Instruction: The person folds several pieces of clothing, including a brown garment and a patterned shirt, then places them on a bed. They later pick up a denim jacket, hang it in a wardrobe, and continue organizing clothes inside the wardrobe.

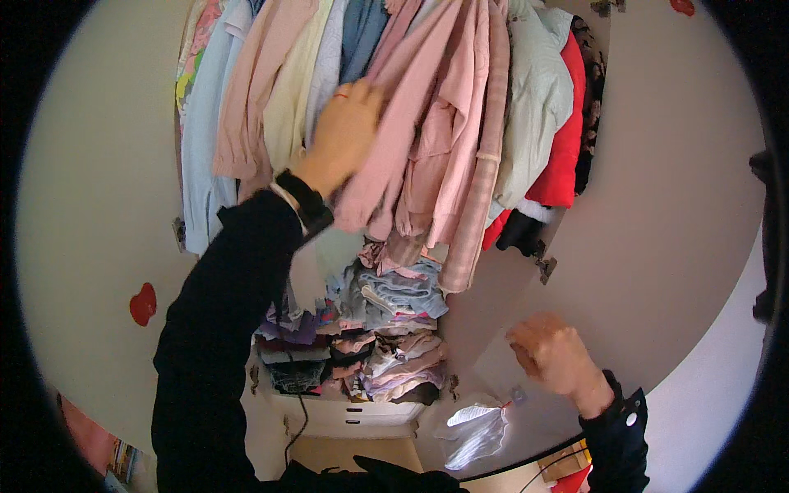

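Note:
My left hand (346, 130), with a black band on its wrist, is raised against the hanging clothes, touching a pink garment (400, 117). Its fingertips lie partly against the cloth, so whether they grip it cannot be told. To its left hang a cream garment (286, 98) and a light blue one (212, 142); a pale puffer jacket (536, 105) and a red padded garment (567, 135) hang to the right. My right hand (548, 354) is lower right, in front of the right wardrobe door, its fingers curled and slightly blurred. Whether anything small is inside them cannot be seen.
Folded clothes (400, 357) are stacked on the wardrobe's lower shelves, above white drawers (351, 416). Open doors stand on both sides, the left (92, 215) bearing a red sticker (143, 304). A clear plastic bag (478, 434) hangs by the right door. Cardboard boxes (564, 465) are at lower right.

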Demonstrator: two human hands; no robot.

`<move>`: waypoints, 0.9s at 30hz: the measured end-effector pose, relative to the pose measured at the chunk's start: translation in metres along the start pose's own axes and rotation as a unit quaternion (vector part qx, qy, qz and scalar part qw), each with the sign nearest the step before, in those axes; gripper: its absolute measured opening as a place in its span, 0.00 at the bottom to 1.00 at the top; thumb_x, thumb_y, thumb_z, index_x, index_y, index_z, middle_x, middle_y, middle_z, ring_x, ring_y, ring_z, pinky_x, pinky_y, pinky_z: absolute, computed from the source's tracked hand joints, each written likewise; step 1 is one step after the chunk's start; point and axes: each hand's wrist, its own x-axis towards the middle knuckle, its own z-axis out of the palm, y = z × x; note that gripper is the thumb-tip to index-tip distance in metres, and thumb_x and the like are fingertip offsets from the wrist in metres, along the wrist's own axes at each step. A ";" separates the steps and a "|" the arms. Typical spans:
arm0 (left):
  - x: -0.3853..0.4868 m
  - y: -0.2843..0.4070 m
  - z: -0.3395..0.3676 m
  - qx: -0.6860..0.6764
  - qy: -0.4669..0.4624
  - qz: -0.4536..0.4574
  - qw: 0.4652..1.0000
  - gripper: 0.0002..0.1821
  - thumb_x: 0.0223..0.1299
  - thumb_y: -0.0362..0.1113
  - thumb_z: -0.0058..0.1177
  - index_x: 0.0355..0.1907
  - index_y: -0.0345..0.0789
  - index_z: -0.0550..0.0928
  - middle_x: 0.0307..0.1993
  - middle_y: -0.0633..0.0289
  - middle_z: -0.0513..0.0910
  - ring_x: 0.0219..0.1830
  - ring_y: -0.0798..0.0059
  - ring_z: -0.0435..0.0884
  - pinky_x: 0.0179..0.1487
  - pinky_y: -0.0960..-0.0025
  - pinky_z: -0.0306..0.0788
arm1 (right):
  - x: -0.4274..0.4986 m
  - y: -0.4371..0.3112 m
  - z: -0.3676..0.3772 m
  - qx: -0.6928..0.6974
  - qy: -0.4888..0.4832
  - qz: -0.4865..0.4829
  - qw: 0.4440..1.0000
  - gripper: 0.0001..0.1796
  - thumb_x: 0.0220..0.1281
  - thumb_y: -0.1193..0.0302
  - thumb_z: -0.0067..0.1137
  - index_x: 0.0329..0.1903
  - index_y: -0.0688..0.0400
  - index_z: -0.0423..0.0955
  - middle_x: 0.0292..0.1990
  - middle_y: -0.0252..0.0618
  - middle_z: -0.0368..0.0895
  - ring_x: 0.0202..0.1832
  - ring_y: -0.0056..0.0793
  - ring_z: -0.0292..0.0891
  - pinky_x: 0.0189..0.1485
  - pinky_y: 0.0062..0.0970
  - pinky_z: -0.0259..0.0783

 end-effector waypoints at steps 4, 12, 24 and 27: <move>0.004 0.058 0.002 -0.162 0.039 0.218 0.962 0.19 0.62 0.30 0.49 0.55 0.32 0.80 0.52 0.49 0.81 0.60 0.53 0.78 0.67 0.54 0.67 | 0.074 -0.003 -0.015 -0.079 0.140 -0.044 0.986 0.11 0.52 0.77 0.63 0.40 0.61 0.75 0.41 0.48 0.77 0.48 0.51 0.76 0.57 0.46 0.72; -0.013 0.013 0.022 -0.002 -0.125 0.170 0.978 0.31 0.63 0.37 0.53 0.70 0.34 0.71 0.38 0.57 0.84 0.46 0.63 0.83 0.57 0.58 0.65 | 0.191 0.006 -0.017 -0.194 0.273 -0.059 0.940 0.23 0.52 0.75 0.59 0.54 0.65 0.75 0.63 0.50 0.74 0.71 0.48 0.66 0.77 0.49 0.57; -0.028 -0.051 0.024 0.004 -0.126 0.170 0.977 0.39 0.59 0.45 0.62 0.75 0.43 0.69 0.45 0.56 0.81 0.51 0.61 0.80 0.64 0.56 0.64 | 0.241 0.046 0.015 -0.373 0.124 0.009 0.919 0.13 0.58 0.66 0.58 0.46 0.52 0.83 0.49 0.37 0.82 0.60 0.35 0.72 0.67 0.35 0.62; -0.035 -0.073 0.034 0.132 -0.164 0.161 0.964 0.26 0.59 0.43 0.61 0.61 0.42 0.81 0.43 0.55 0.82 0.51 0.61 0.80 0.64 0.55 0.64 | 0.224 0.081 0.006 -0.443 0.080 0.083 0.889 0.13 0.57 0.63 0.60 0.44 0.51 0.85 0.45 0.33 0.82 0.55 0.33 0.74 0.62 0.33 0.62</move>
